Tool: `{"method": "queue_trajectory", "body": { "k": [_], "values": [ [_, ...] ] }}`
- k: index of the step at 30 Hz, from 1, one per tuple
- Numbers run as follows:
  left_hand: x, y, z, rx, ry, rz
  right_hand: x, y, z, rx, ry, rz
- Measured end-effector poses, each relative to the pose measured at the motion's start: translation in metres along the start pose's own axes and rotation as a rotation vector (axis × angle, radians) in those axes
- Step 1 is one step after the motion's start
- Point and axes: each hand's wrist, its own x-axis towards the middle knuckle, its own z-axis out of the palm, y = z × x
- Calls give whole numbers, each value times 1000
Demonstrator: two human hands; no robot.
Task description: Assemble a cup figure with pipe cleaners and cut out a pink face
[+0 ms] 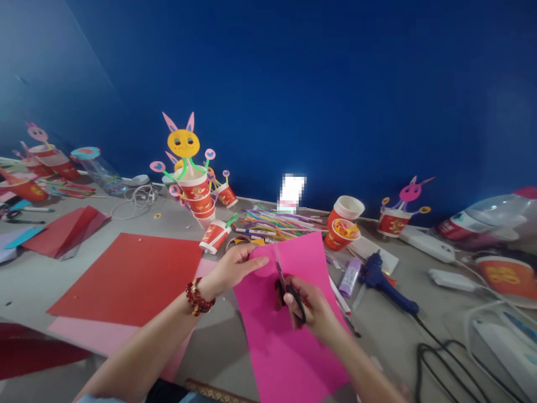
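Item: one magenta sheet (289, 358), on the tabletop (210, 347), directly before the person and under both hands. Left hand (237, 268): fingers pinched on the sheet's upper left part, thumb uppermost, over a rounded pink patch (263, 270). Right hand (312, 308): fingers gripping the black handles of a pair of scissors (280, 273), blades pointing away from the person, just beside that patch.

Condition: cutting in hand, by appearance, and not complete; the greater part of the sheet is whole. Whether the patch is a loose disc or part of the sheet cannot be told, the fingers and blades covering its edge.

Finished pieces, to judge by their look: one yellow-faced rabbit figure (183, 144) with pink ears, above red paper cups; one magenta-faced rabbit figure (410, 191), in a red cup to the right.

Stock not in hand: one red sheet (130, 280), flat, overlying pale pink paper (96, 334); coloured stems (277, 224), heaped beyond the sheet; one purple glue stick (350, 277) and one blue glue gun (388, 288), both right of the sheet.
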Motion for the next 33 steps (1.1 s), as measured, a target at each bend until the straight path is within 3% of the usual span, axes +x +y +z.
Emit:
{"method": "queue_trajectory", "body": {
  "k": [13,33],
  "values": [
    [0,-16,-2,-53,-1,-52,4,18,-3,148,-45,122],
    [0,-15,-2,-40,32,-80,5,22,-12,67,-61,86]
  ]
}}
